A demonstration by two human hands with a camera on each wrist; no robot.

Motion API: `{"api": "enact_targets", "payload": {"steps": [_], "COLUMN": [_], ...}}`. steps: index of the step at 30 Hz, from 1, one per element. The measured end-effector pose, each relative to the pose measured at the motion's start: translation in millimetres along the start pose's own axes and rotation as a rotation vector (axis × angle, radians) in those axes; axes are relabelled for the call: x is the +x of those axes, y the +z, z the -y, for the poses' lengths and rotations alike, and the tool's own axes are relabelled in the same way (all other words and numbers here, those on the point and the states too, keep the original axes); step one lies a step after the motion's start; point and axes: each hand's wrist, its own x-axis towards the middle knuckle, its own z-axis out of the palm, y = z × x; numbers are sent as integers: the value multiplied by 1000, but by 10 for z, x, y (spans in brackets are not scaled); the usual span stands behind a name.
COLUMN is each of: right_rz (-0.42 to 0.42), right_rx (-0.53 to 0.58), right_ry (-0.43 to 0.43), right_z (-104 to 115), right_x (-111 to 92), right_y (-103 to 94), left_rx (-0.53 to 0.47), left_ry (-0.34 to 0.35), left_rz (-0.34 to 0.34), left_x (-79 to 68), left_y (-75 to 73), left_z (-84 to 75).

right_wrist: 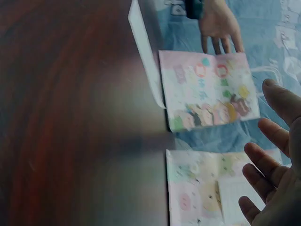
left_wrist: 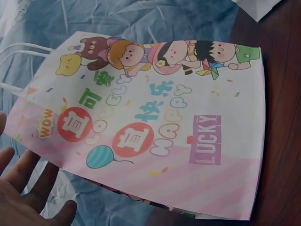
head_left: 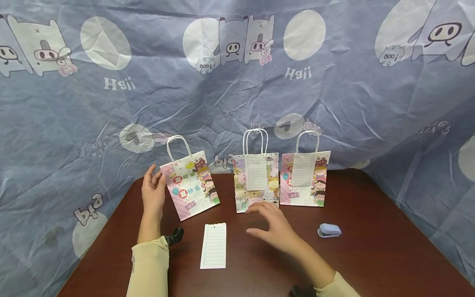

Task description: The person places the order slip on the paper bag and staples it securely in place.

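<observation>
A pink-and-white cartoon paper gift bag stands tilted at the left, its white handles upward. My left hand is at that bag's left edge, fingers loosely spread; in the left wrist view the fingertips meet or pass just behind the edge. My right hand hovers over the table in front of the middle gift bag, thumb and fingers apart, with nothing between them. That middle bag has animal prints and a lined paper slip on its front. A loose lined slip lies between my hands.
At the right stands another pink-and-white gift bag with a lined slip on it. A light-blue stapler lies on the dark wooden table. Blue patterned cloth hangs behind and around the table.
</observation>
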Motion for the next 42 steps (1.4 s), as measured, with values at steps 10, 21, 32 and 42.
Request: {"api": "enact_targets", "payload": {"steps": [10, 21, 32, 42], "right_rz": [100, 149, 248, 254], "right_rx": [86, 153, 85, 38], "right_ry": [7, 27, 86, 106], "right_z": [43, 103, 45, -41], "right_x": [55, 136, 98, 12], "right_y": [335, 613, 756, 873], "left_rx": [55, 89, 46, 42], "left_ry": [-21, 5, 9, 146], "left_rz": [14, 15, -67, -58], "left_x": [34, 23, 30, 14], "left_y": [0, 112, 156, 159], "left_z": [98, 202, 213, 199]}}
